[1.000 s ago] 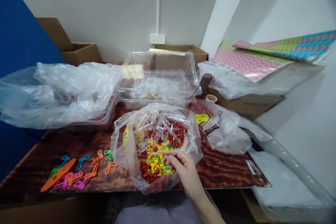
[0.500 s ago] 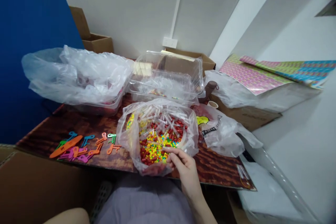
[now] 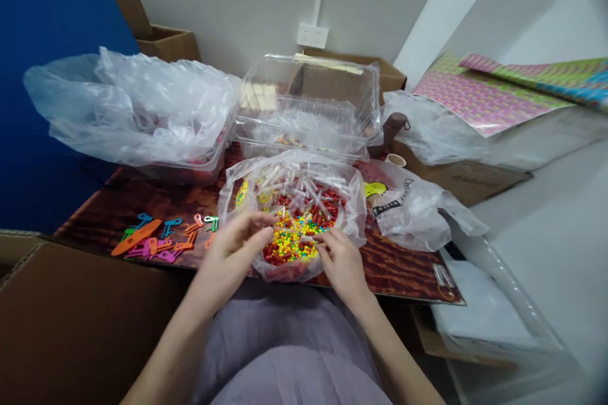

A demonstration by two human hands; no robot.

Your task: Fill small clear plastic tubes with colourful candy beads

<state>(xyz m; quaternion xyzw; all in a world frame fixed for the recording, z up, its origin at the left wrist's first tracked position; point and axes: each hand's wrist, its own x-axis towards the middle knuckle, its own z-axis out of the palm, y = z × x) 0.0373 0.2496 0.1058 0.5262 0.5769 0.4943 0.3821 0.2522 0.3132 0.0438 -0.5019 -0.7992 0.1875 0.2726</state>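
Observation:
Over the plastic bag point(image 3: 354, 186) of small things, my right hand point(image 3: 342, 261) pinches a short clear tube point(image 3: 308, 238) between thumb and fingers. My left hand point(image 3: 237, 247) is at the bag's left side, thumb and index finger closed near each other. Something thin and clear seems to be at their tips, too small to make out. Inside the bag lie yellow, green and blue beads point(image 3: 287, 245), dark red capsule-like pieces point(image 3: 327, 199) and a heap of clear tubes point(image 3: 304, 180) toward the back.
Colourful plastic clips point(image 3: 164, 247) lie at the table's left. Clear plastic boxes point(image 3: 304, 145) and a large white bag point(image 3: 161, 107) stand behind. A printed plastic bag point(image 3: 418, 221), a paper cup point(image 3: 396, 160) and a few loose tubes point(image 3: 443, 275) are on the right.
My left hand has come into view and moved over the bag's left side. My right hand still pinches the clear tube above the beads. The camera view has tilted down.

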